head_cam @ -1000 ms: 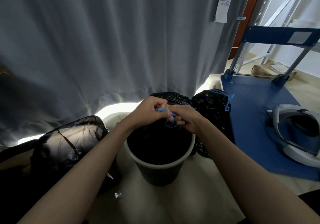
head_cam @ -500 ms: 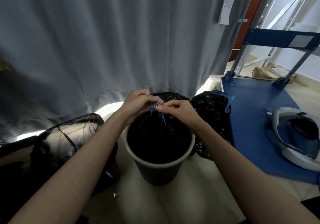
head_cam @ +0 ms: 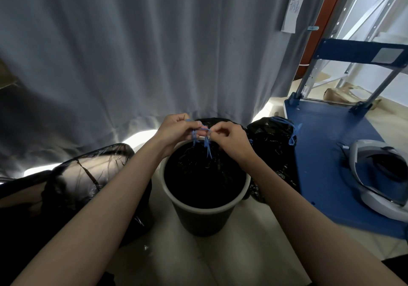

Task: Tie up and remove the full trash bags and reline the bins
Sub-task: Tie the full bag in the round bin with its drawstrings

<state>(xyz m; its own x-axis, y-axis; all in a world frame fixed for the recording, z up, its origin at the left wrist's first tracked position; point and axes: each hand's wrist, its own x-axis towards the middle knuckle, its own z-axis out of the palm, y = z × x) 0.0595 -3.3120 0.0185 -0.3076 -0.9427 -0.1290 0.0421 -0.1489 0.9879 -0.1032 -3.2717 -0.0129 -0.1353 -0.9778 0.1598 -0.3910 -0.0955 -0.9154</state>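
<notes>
Two bare forearms entered from the lower corners, no sleeves, watch, rings or gloves visible on either; the left hand (head_cam: 176, 129) and right hand (head_cam: 229, 140) were uncovered, with short nails just discernible on the fingertips.
</notes>
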